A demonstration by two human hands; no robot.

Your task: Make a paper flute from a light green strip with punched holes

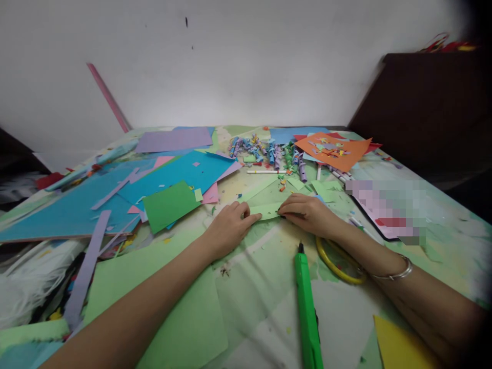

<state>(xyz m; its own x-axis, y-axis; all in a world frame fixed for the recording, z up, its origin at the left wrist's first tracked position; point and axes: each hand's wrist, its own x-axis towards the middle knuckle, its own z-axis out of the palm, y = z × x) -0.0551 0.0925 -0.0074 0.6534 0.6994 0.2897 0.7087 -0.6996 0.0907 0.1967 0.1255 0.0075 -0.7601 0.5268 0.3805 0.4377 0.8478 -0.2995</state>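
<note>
Between my two hands lies a light green paper strip (265,211) with small holes or notches in it, close to the tabletop. My left hand (230,225) is closed on the strip's left end, its index finger stretched along the paper. The right end is pinched by my right hand (309,214). Below the hands rests a green hot glue gun (306,302), its dark nozzle pointing at the strip. A yellow tape roll (338,266) lies partly under my right forearm.
Rolled paper pieces (272,154) stand at the back. Orange paper (334,151) with scraps is at back right, above a phone-like flat object (380,215), partly blurred. Blue sheets (180,177) and a green card (169,205) lie left. Light green paper (184,312) sits under my left arm.
</note>
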